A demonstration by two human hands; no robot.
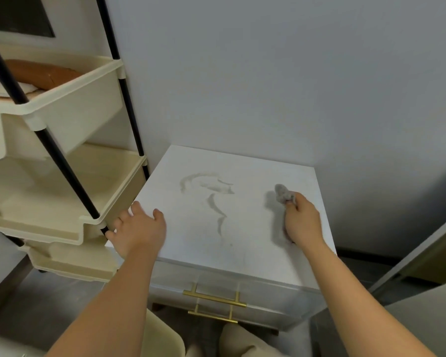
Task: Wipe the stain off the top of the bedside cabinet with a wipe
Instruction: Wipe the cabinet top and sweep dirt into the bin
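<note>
Cabinet: white bedside cabinet [245, 253] stands in a corner against a pale grey wall [268, 73]; two drawers on its front, each with a brass bar handle [214, 296].
Stain: grey smeared streaks [211, 199] on the cabinet top, left of centre; a curved arc toward the back, a thinner wavy line trailing toward the front edge.
Wipe: crumpled grey wipe [283, 193], bunched into a wad, on the right part of the top, well apart from the stain; it seems to touch the surface, a dark shadow just beside it.
Right hand: right hand [301, 220] grips the wipe, fingers curled round it, wad poking out past the fingertips toward the back wall.
Left hand: left hand [139, 228] rests at the cabinet's left front edge, fingers relaxed and slightly spread, holding nothing; thumb lies on the top.
Rack: cream plastic tiered rack [62, 119] on black poles stands just beside the cabinet's left side; a brown object [41, 73] lies in the upper tray.
Floor: dark grey, seen below the rack and drawers.
</note>
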